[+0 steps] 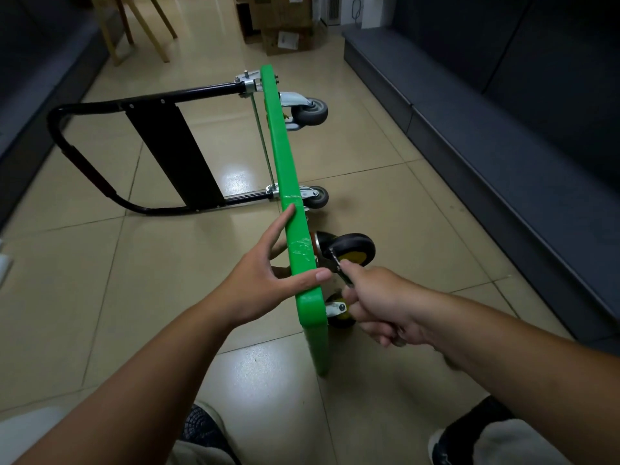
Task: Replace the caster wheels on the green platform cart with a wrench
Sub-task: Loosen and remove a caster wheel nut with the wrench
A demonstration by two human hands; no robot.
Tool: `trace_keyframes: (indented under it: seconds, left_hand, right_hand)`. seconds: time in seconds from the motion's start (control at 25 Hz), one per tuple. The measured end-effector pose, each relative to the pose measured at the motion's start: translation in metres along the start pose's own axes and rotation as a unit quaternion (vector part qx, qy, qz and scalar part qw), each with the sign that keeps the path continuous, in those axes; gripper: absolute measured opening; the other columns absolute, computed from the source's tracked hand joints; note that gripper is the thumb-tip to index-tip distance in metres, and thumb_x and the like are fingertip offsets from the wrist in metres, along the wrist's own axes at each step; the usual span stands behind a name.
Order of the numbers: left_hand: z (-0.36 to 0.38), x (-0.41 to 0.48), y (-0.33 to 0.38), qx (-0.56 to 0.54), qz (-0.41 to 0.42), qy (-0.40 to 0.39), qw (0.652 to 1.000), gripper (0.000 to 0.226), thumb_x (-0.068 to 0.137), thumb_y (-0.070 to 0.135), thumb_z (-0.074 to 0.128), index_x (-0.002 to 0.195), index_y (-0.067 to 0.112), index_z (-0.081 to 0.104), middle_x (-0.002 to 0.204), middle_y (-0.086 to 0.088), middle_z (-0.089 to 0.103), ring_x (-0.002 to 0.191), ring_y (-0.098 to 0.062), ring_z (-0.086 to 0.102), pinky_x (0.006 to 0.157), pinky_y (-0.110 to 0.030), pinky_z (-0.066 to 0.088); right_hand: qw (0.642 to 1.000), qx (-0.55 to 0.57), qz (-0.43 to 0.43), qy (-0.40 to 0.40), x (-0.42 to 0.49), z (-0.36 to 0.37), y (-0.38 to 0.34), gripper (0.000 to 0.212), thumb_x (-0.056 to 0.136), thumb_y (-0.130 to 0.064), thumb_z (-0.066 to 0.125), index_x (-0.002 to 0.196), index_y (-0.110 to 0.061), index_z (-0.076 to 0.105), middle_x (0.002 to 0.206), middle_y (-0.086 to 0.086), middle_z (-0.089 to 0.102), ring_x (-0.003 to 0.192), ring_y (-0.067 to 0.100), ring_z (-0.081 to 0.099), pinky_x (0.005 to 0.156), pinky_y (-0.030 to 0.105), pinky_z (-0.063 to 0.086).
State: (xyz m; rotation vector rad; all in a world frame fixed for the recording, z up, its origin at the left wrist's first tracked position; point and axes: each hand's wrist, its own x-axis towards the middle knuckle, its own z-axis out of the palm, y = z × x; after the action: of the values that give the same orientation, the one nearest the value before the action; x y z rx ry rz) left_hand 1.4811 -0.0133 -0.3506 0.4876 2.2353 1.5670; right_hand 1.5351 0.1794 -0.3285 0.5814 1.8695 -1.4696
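**Desk:** What is showing nearest the camera?

**Photographer:** A person in pale trousers and dark shoes [201, 427] is looking down over a tiled floor [151, 263], with both bare forearms reaching forward.

**Desk:** And the hands?

**Photographer:** The left hand [265, 273] is steadying the green platform cart [285, 182]. Its fingers are lying straight, the index finger along the deck's upturned edge and the thumb crossing it. The right hand [379, 303] is clenching round the handle of a wrench [339, 268], whose head is reaching in at the mount of a black-and-yellow caster [352, 250].

**Desk:** Where is the cart sitting?

**Photographer:** It is standing on its side in the middle of the floor, deck upright and wheels pointing right. A second black-and-yellow wheel [339, 313] is sitting lower at the near corner, partly hidden behind the right hand. Farther along, two grey casters [315, 196] are jutting from the underside. The black handle [100, 156] is stretching out to the left, down on the tiles.

**Desk:** And beyond it?

**Photographer:** A dark upholstered bench [503, 129] is running along the right side. Cardboard boxes [281, 28] and pale wooden legs [141, 28] are standing at the far end.
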Motion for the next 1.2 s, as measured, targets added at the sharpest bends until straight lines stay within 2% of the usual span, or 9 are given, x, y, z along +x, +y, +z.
trace_keyframes:
  seconds: [0.16, 0.36, 0.52, 0.64, 0.72, 0.8, 0.96, 1.08, 1.2]
  left_hand:
    - [0.000, -0.001, -0.001, -0.011, 0.010, -0.002, 1.000, 0.109, 0.068, 0.052, 0.083, 0.154, 0.056, 0.017, 0.159, 0.020, 0.033, 0.145, -0.002, 0.034, 0.096, -0.030, 0.056]
    - [0.003, -0.002, -0.004, 0.027, 0.013, -0.002, 1.000, 0.109, 0.063, 0.079, 0.074, 0.150, 0.064, 0.010, 0.162, 0.021, 0.027, 0.148, -0.005, 0.030, 0.105, -0.042, 0.051]
    - [0.002, -0.004, -0.007, 0.035, 0.006, 0.006, 0.999, 0.108, 0.062, 0.083, 0.072, 0.149, 0.067, 0.009, 0.162, 0.018, 0.030, 0.148, -0.008, 0.032, 0.108, -0.049, 0.048]
    - [0.000, -0.003, -0.009, 0.020, 0.002, 0.003, 1.000, 0.107, 0.065, 0.075, 0.077, 0.149, 0.067, 0.011, 0.161, 0.016, 0.033, 0.147, -0.011, 0.035, 0.105, -0.049, 0.050]
    - [0.001, -0.004, -0.010, 0.016, 0.003, 0.002, 1.000, 0.105, 0.071, 0.066, 0.079, 0.151, 0.064, 0.011, 0.159, 0.018, 0.035, 0.147, -0.009, 0.035, 0.103, -0.042, 0.053]
    - [0.002, -0.004, -0.009, 0.014, 0.009, 0.007, 1.000, 0.104, 0.074, 0.057, 0.078, 0.154, 0.058, 0.011, 0.152, 0.032, 0.035, 0.147, -0.004, 0.033, 0.097, -0.026, 0.055]
    - [0.005, -0.002, -0.004, 0.018, 0.015, 0.020, 1.000, 0.104, 0.074, 0.048, 0.075, 0.157, 0.051, 0.011, 0.134, 0.050, 0.030, 0.142, 0.001, 0.034, 0.082, -0.009, 0.050]
    - [0.006, -0.001, -0.003, 0.019, 0.016, 0.016, 1.000, 0.105, 0.075, 0.047, 0.076, 0.157, 0.049, 0.011, 0.143, 0.041, 0.031, 0.144, -0.003, 0.035, 0.083, -0.012, 0.052]
    - [0.005, -0.002, 0.000, 0.018, 0.008, 0.015, 1.000, 0.105, 0.075, 0.045, 0.078, 0.156, 0.052, 0.011, 0.156, 0.026, 0.030, 0.145, -0.006, 0.035, 0.084, -0.014, 0.054]
  right_hand:
    - [0.999, -0.012, 0.025, -0.043, -0.004, 0.010, -0.014, 0.049, 0.104, -0.058, 0.020, 0.075, -0.023, 0.038, 0.038, -0.007, 0.029, 0.028, 0.011, 0.022, 0.036, 0.016, 0.027]
    - [0.996, -0.065, 0.038, -0.044, 0.002, 0.012, -0.016, 0.054, 0.103, -0.058, 0.019, 0.096, -0.012, 0.046, 0.041, -0.003, 0.037, 0.029, 0.013, 0.030, 0.041, 0.021, 0.038]
    - [0.964, -0.232, -0.121, 0.053, 0.018, 0.026, 0.009, 0.064, 0.105, -0.055, 0.009, 0.119, -0.010, 0.054, 0.065, 0.007, 0.057, 0.039, 0.014, 0.052, 0.043, 0.024, 0.045]
    - [0.920, -0.284, -0.236, 0.134, 0.031, 0.032, 0.034, 0.069, 0.104, -0.055, 0.006, 0.110, -0.016, 0.063, 0.083, 0.006, 0.067, 0.071, 0.020, 0.065, 0.070, 0.038, 0.057]
    - [0.882, -0.344, -0.288, 0.146, 0.046, 0.032, 0.045, 0.050, 0.107, -0.045, 0.016, 0.125, -0.018, 0.055, 0.099, 0.009, 0.069, 0.087, 0.028, 0.067, 0.078, 0.044, 0.056]
    - [0.874, -0.349, -0.308, 0.140, 0.058, 0.032, 0.048, 0.039, 0.105, -0.031, 0.041, 0.142, -0.017, 0.039, 0.110, 0.011, 0.067, 0.094, 0.032, 0.067, 0.080, 0.043, 0.056]
    - [0.853, -0.379, -0.332, 0.136, 0.072, 0.031, 0.053, 0.054, 0.093, -0.022, 0.064, 0.141, -0.011, 0.042, 0.104, 0.015, 0.067, 0.087, 0.039, 0.067, 0.074, 0.043, 0.055]
    - [0.826, -0.396, -0.361, 0.172, 0.073, 0.030, 0.053, 0.052, 0.095, -0.025, 0.062, 0.141, -0.013, 0.042, 0.103, 0.014, 0.068, 0.086, 0.039, 0.067, 0.075, 0.043, 0.054]
    - [0.838, -0.404, -0.325, 0.170, 0.056, 0.030, 0.072, 0.033, 0.106, -0.030, 0.043, 0.137, -0.020, 0.048, 0.094, 0.008, 0.063, 0.081, 0.031, 0.064, 0.066, 0.035, 0.048]
